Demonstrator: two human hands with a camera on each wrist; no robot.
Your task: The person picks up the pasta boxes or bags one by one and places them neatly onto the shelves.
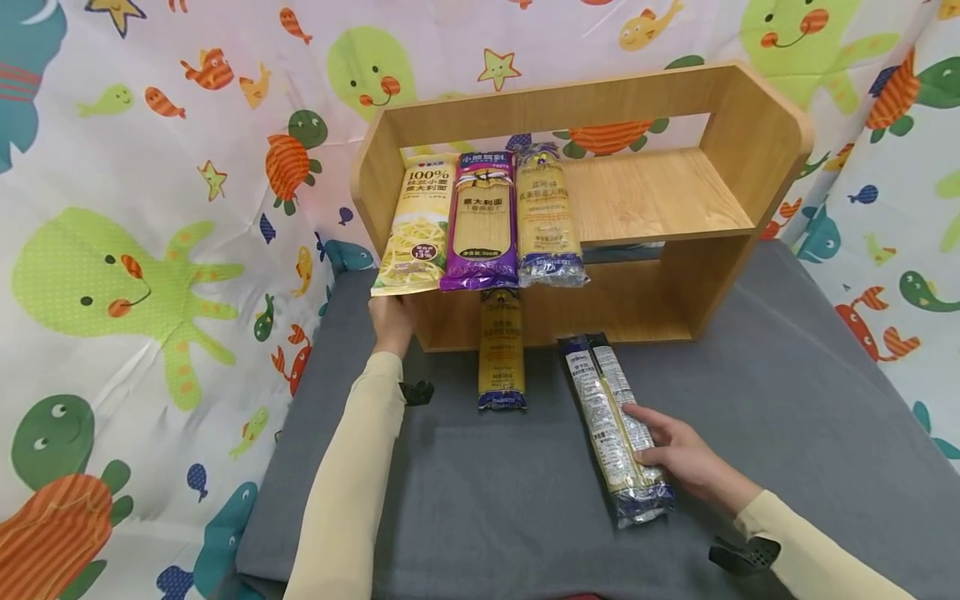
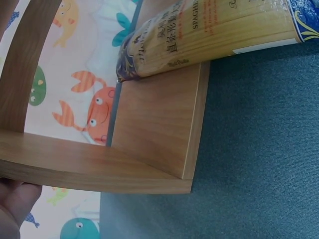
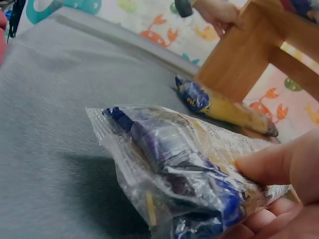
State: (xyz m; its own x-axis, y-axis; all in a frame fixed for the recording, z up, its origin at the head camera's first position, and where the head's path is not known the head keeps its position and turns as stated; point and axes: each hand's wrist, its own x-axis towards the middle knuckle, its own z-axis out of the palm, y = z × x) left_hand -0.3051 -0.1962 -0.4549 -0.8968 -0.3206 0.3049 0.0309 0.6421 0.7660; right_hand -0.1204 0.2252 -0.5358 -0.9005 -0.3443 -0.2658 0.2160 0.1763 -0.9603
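Note:
My right hand (image 1: 686,454) grips a clear packet of spaghetti (image 1: 615,429) by its right edge, over the grey cloth in front of the shelf. White printed labels on the packet face up. In the right wrist view the thumb lies on top and the fingers curl beneath the spaghetti packet (image 3: 174,154). At the left end of the wooden shelf (image 1: 765,150), my left hand (image 1: 392,323) holds the side panel's edge, partly hidden below the upper packets. Another spaghetti packet (image 1: 502,350) lies on the lower level, jutting out over the front edge.
Three pasta packets lie side by side on the upper board: a yellow-white one (image 1: 416,225), a purple one (image 1: 482,221) and a clear one with blue ends (image 1: 551,217). Grey cloth (image 1: 465,500) covers the table. A curtain printed with sea animals (image 1: 150,292) hangs behind and beside it.

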